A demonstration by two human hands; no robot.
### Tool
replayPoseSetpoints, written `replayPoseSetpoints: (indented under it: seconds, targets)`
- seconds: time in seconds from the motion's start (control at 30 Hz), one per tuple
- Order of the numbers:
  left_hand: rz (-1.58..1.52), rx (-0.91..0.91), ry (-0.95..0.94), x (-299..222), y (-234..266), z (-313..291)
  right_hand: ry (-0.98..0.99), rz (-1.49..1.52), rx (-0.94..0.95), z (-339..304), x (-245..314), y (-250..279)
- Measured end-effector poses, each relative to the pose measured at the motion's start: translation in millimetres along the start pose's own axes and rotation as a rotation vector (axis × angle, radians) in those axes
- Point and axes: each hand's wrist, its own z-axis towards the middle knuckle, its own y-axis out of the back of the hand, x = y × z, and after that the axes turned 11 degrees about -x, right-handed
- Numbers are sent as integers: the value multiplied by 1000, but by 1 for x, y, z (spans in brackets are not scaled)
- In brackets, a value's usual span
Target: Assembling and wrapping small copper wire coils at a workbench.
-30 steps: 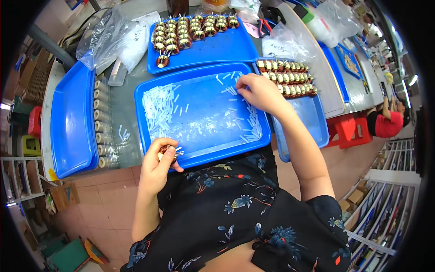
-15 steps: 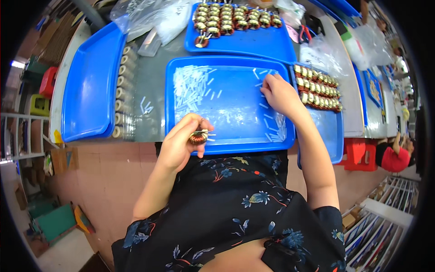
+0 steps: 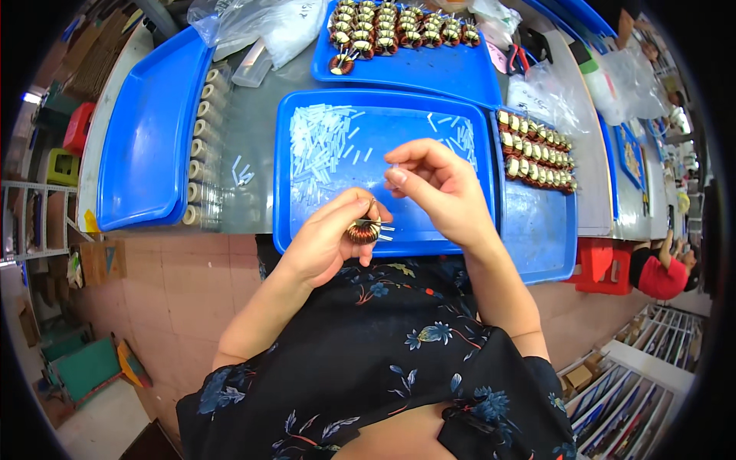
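Note:
My left hand point(image 3: 322, 239) is closed around a copper-wound ring coil point(image 3: 363, 233), held over the near edge of a blue tray point(image 3: 281, 207). White sleeves show on wire leads that stick out to the coil's right. Just up and right of it, my right hand point(image 3: 448, 195) pinches a small translucent tube point(image 3: 395, 167) between thumb and forefinger, mostly covered by the fingertips. The two hands are close but apart. In the tray, a heap of short white tubes point(image 3: 313, 142) lies at the left, and more tubes point(image 3: 464, 138) lie along the right side.
Finished-looking coils point(image 3: 386, 34) stand in rows in a blue tray behind, and more coils point(image 3: 537, 153) fill a tray at the right. An upright row of pale rolls point(image 3: 201, 129) borders an angled blue tray point(image 3: 149, 138) at the left. Plastic bags point(image 3: 291, 31) lie at the back.
My right hand has come from the tray's right side toward the coil, with a small tube in its fingertips. My left hand has shifted slightly right with the coil.

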Motion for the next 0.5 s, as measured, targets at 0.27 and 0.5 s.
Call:
replayPoseSetpoints:
  seconds: [0.27,0.5]
  targets:
    - [46,-58,10,3,-5,-4,-83,121,46,-5,-11,-6]
    - [60,-31,11,9,-2,-1,-67,114,59,-7,-12,-8]
